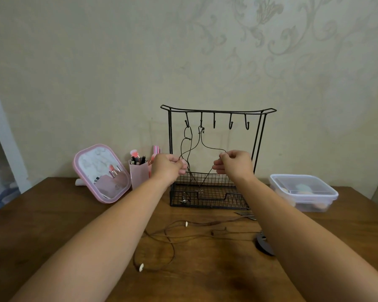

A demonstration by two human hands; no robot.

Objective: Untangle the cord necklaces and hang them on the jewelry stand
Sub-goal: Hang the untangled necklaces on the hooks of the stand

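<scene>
1. Head view, stand: a black wire jewelry stand (216, 158) sits at the back of the wooden table (59, 216), against the patterned wall. Five hooks hang from its top bar, and a mesh basket forms its base.
2. Head view, hung items: two black cord necklaces (189, 149) hang from the two leftmost hooks. Their lower ends drop into the basket, where small pendants show. The three hooks to the right are bare.
3. Head view, hands: the left hand (169, 165) is curled, pinching the cords of the left necklace. The right hand (234, 163) is curled, pinching the second necklace's cord and drawing it sideways.
4. Progress, as judged: two necklaces appear to be on hooks, with the hands spreading their cords apart where they hang close. Roughly half the job seems done.
5. Remaining: brown cord necklaces (172, 236) with white beads lie looped and crossed on the table in front of the stand, not yet separated. A dark pendant (264, 244) lies beside the right forearm.
6. Surroundings: a pink mirror (102, 173) and a pink brush holder (139, 171) stand left of the stand, and a lidded plastic box (303, 191) right of it.
7. Obstacles: the forearms pass over the loose cords and could drag them.
</scene>
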